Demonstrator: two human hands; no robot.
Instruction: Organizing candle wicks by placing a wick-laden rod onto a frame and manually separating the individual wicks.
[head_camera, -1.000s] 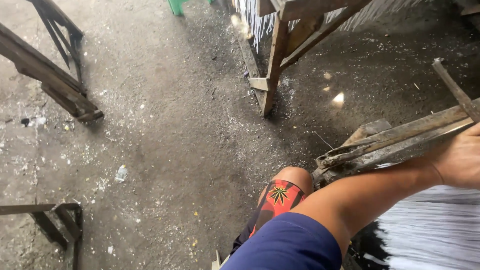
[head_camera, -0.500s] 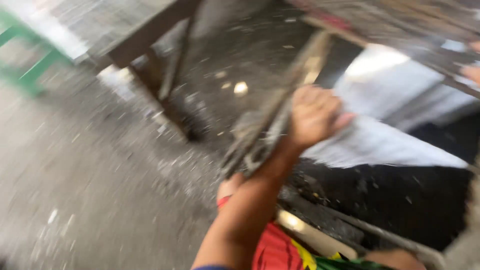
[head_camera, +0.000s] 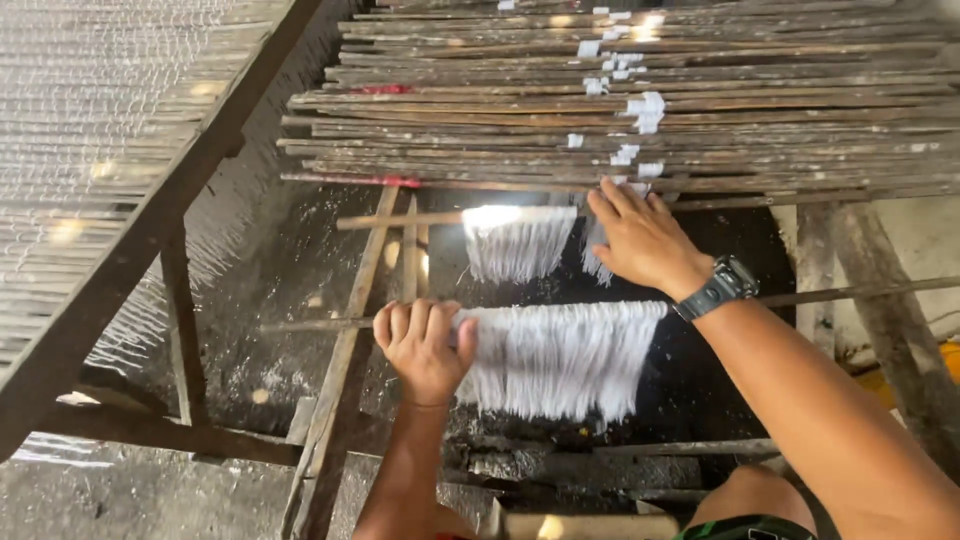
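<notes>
My left hand (head_camera: 424, 343) is closed around a thin wooden stick (head_camera: 330, 324) that lies across in front of me, with a curtain of white strands (head_camera: 560, 355) hanging from it. My right hand (head_camera: 640, 238), wearing a dark wristwatch (head_camera: 718, 288), reaches further out with its fingers spread. It rests on a second stick (head_camera: 400, 219) that carries a shorter bunch of white strands (head_camera: 515, 243), right at the edge of a stack of bare sticks (head_camera: 620, 100).
A slanted wooden rack (head_camera: 130, 250) hung with rows of white strands fills the left side. A wooden frame beam (head_camera: 340, 400) runs below my left hand. Dark, speckled ground (head_camera: 270, 300) lies beneath, a post (head_camera: 900, 340) stands at right, and my knee (head_camera: 750, 500) shows at the bottom.
My view swung from the floor up to the drying rack. My left hand went from the frame's edge to gripping a loaded stick, and my right hand has come into view on the further stick.
</notes>
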